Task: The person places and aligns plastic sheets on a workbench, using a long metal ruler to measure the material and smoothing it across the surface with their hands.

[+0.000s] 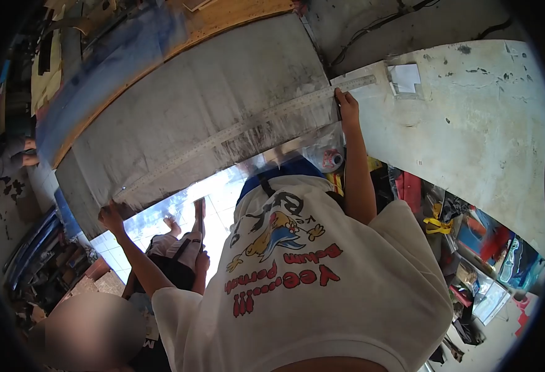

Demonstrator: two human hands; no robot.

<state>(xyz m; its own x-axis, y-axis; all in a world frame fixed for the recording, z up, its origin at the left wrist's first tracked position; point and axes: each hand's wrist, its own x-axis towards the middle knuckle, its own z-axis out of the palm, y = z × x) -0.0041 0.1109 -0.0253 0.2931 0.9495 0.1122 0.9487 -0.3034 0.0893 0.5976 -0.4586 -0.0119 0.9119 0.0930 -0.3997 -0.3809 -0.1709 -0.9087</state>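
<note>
A long metal ruler [241,127] lies slantwise across a grey, stained sheet [192,80] on the work surface. At the sheet's lower left edge is my left hand [111,217], its fingers bent at the edge near the ruler's left end. My right hand [345,105] is near the ruler's right end, by the sheet's right edge, with its fingers bent together at the ruler. The ruler's right tip reaches over a pale board.
The pale, scuffed board [470,118] extends to the right, with a white paper [405,79] on it. A seated person [176,260] is at the lower left, another person [6,158] at the far left. A plastic bottle [332,160] and cluttered goods are below the board.
</note>
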